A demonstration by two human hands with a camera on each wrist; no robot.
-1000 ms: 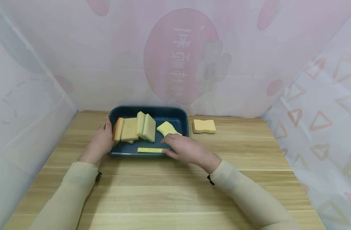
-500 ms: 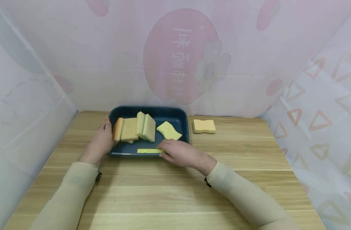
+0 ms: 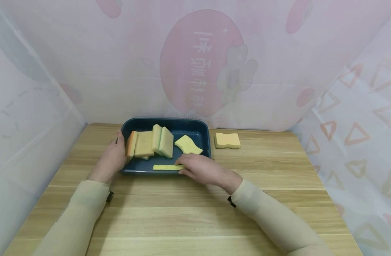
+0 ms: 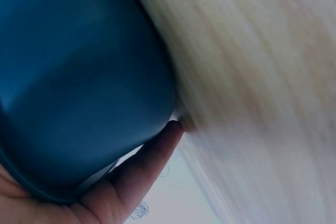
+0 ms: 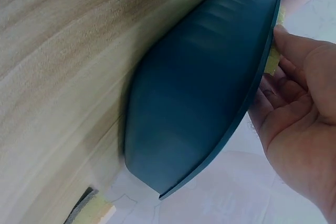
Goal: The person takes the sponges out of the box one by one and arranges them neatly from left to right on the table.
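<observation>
A dark blue rectangular tray (image 3: 192, 125) stands against the back wall, holding several sponges. My left hand (image 3: 110, 156) grips its left end; in the left wrist view the fingers (image 4: 142, 174) lie along the outer wall and the thumb side is at the rim. At the front right, my right hand (image 3: 206, 169) pinches a thin yellow sponge (image 3: 165, 167) that stands on edge along the front wall; its right part is hidden by the hand. Just behind lies a wavy-edged yellow sponge (image 3: 188, 144) on the tray floor.
Left in the tray, an orange-backed sponge (image 3: 131, 144), a flat square sponge (image 3: 143, 144) and two leaning sponges (image 3: 166, 142) crowd together. A thick wavy sponge (image 3: 226, 140) sits on the wooden table (image 3: 170, 220) right of the tray. Printed fabric walls (image 3: 134, 71) enclose the back and sides.
My right hand has moved slightly left and down, away from the wavy yellow sponge, and now pinches the thin yellow sponge at the front. My left hand stays put.
</observation>
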